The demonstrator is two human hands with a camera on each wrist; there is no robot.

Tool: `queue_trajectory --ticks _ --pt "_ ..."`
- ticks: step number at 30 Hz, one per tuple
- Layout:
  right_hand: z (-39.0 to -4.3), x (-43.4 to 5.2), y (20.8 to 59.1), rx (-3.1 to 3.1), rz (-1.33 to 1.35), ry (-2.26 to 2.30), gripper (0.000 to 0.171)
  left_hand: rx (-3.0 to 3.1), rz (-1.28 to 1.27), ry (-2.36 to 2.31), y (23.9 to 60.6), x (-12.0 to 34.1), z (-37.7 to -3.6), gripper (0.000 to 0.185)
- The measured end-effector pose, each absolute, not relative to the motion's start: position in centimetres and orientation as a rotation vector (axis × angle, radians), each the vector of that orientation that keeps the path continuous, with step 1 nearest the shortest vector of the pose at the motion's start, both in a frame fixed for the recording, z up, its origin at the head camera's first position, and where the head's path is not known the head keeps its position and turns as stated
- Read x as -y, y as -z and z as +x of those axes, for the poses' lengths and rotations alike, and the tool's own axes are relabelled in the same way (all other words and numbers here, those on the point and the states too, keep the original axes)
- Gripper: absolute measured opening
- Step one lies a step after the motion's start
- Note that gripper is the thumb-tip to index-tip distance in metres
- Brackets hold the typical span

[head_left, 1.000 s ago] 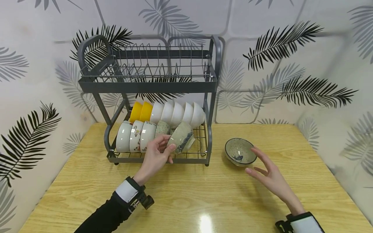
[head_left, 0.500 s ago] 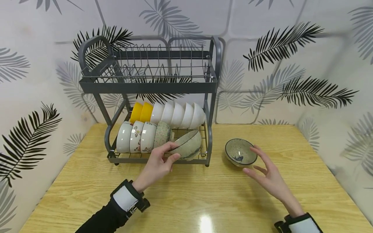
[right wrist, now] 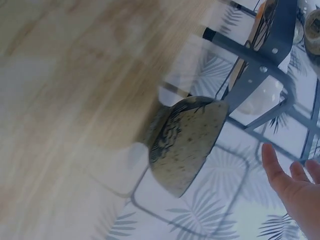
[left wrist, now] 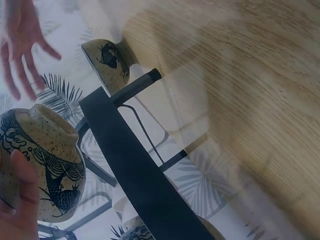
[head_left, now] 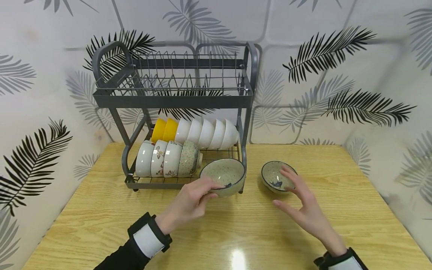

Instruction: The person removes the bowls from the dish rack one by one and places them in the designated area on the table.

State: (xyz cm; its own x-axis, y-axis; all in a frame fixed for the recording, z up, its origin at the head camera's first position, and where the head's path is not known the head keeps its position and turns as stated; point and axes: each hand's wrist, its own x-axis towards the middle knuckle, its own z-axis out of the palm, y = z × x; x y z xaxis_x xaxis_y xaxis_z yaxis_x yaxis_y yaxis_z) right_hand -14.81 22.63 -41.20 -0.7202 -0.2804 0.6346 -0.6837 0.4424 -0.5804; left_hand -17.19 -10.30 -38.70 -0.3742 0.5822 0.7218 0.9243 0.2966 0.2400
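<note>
At the left, one dark two-tier rack [head_left: 175, 101] stands on one wooden table [head_left: 236, 228]. On its lower tier, eleven bowls sit on edge in two rows. The front row counts four: three white bowls [head_left: 157, 159], floral pattern showing on them, then one speckled bowl [head_left: 188, 159] with its foot turned right. The back row counts seven: two yellow bowls [head_left: 170, 129], then five white back-row bowls [head_left: 206, 134].

Next comes the left hand [head_left: 189, 202], its fingers and thumb pinching the near-left rim of one dark-rimmed bowl [head_left: 224, 170]. That bowl is in the air before the rack's lower right corner, mouth upward; the left wrist view shows dark drawings round its outside.

Right of the rack, apart from it, one smaller-looking bowl [head_left: 273, 174] stands upright on the table, a dark figure inside. Furthest right is the right hand [head_left: 305, 210], fingers spread and grasping nothing; they overlap this bowl's edge in the head view, but the right wrist view shows them apart.
</note>
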Motion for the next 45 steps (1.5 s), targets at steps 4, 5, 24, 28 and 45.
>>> queue_trajectory --ticks 4,5,24,28,45 --pt "-14.7 -21.9 41.0 2.236 0.891 -1.176 0.087 2.016 -1.37 0.762 38.9 9.8 -16.9 0.025" --pt "-14.7 -21.7 41.0 2.215 0.921 -1.175 0.084 2.011 -1.372 0.734 38.9 9.7 -16.8 0.024" --pt "-14.9 -18.7 40.2 2.016 1.19 -0.851 0.052 2.062 -1.425 0.472 39.3 8.6 -15.6 0.031" --pt "-15.1 -18.5 40.4 1.979 1.221 -0.808 0.047 2.066 -1.426 0.47 39.3 8.4 -15.5 0.032" --pt "-15.1 -18.1 40.8 1.993 1.273 -0.619 0.029 2.058 -1.466 0.393 39.4 8.0 -15.3 0.019"
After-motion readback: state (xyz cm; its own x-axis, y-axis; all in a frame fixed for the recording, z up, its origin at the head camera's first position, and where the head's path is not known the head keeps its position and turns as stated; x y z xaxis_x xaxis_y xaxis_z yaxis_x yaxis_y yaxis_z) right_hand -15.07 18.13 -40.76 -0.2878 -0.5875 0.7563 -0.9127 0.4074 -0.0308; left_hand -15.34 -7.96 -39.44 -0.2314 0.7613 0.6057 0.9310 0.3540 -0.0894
